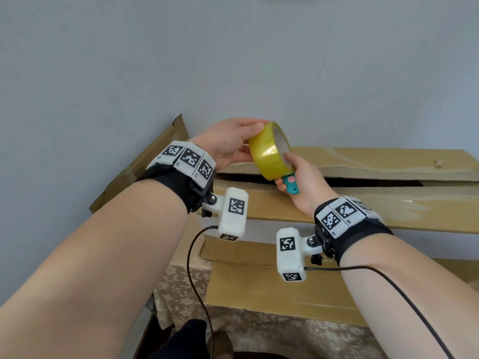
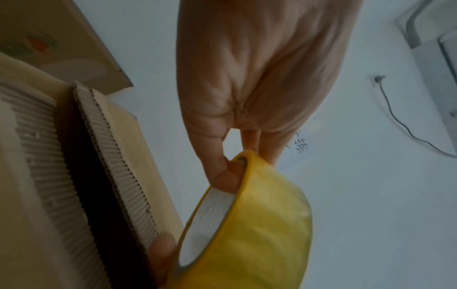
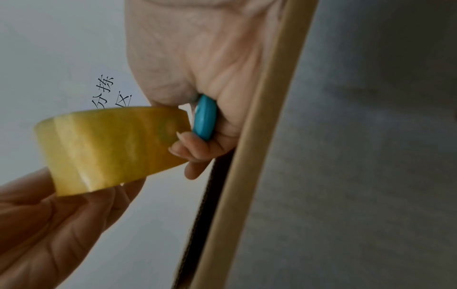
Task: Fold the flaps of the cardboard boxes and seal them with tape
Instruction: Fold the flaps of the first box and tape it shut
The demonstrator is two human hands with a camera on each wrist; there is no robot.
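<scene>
From the head view, a yellow tape roll [image 1: 269,151] is held above the cardboard box [image 1: 337,203], left hand [image 1: 230,143] pinching its rim, right hand [image 1: 300,182] gripping a teal cutter [image 1: 291,184]. The left wrist view shows fingers [image 2: 222,172] hooked inside the roll's core. The right wrist view shows fingers [image 3: 195,150] curled round the cutter beside the roll.
</scene>
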